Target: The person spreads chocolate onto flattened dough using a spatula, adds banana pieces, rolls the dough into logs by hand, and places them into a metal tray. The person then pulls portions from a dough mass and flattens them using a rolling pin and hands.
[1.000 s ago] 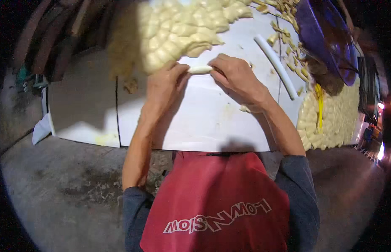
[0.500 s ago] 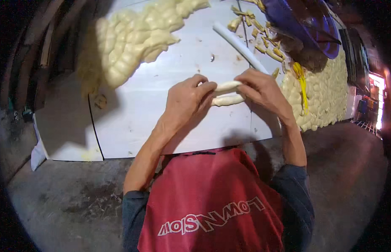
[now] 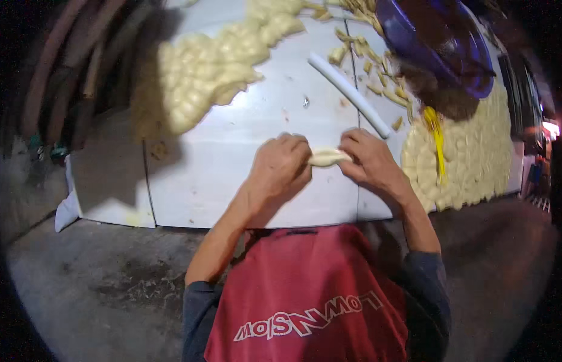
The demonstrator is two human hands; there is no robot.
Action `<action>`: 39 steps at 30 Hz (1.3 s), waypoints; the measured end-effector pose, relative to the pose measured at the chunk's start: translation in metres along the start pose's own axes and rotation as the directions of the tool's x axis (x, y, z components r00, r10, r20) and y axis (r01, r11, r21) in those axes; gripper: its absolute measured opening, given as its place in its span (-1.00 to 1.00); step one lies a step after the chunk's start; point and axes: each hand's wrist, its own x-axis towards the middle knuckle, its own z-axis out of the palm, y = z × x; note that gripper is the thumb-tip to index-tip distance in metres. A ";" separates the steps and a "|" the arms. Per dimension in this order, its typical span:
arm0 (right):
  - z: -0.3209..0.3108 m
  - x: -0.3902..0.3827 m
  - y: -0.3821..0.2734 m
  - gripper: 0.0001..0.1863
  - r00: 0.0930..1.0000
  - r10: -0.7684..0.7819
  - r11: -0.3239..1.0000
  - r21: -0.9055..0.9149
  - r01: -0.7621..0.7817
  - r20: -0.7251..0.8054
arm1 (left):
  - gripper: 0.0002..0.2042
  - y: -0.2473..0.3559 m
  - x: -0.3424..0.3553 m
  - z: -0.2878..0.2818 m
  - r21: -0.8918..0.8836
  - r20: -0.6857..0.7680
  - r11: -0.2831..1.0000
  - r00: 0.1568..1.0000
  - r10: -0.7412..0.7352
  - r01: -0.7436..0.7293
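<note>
A small pale piece of dough [image 3: 327, 157], longish and folded, stretches between my hands just over the white table. My left hand [image 3: 282, 161] grips its left end, fingers curled and pressed together. At the other end my right hand [image 3: 368, 160] pinches the dough between thumb and fingers. Along the middle of the piece a lengthwise seam shows, with its two edges close together. What lies inside the fold, if anything, is hidden.
A white rod [image 3: 348, 95] lies beyond my right hand, beside scattered yellowish strips [image 3: 394, 96]. Many dough pieces cover the far left [image 3: 202, 72] and the right [image 3: 468, 160], where a yellow tool [image 3: 438, 142] rests. A purple basin [image 3: 483, 66] stands far right.
The two long edges of the dough, apart before with a gap between, have come together into one narrow piece. My hands sit lower in the view; the whole view has shifted slightly too.
</note>
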 end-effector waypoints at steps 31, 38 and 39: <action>-0.124 0.334 -0.365 -0.75 0.632 -0.659 0.751 -0.410 0.518 -0.407 | -0.78 -0.005 -0.035 -0.522 0.535 -0.336 0.825 0.850 0.406 -0.183; -0.179 0.430 -0.412 -0.70 0.720 -0.478 0.878 -0.279 0.388 -0.503 | -0.73 -0.030 0.072 -0.654 0.503 -0.288 0.858 0.916 0.279 -0.103; -0.181 0.447 -0.411 -0.64 0.708 -0.495 0.869 -0.282 0.407 -0.504 | -0.75 -0.035 0.088 -0.662 0.473 -0.287 0.881 0.944 0.165 -0.010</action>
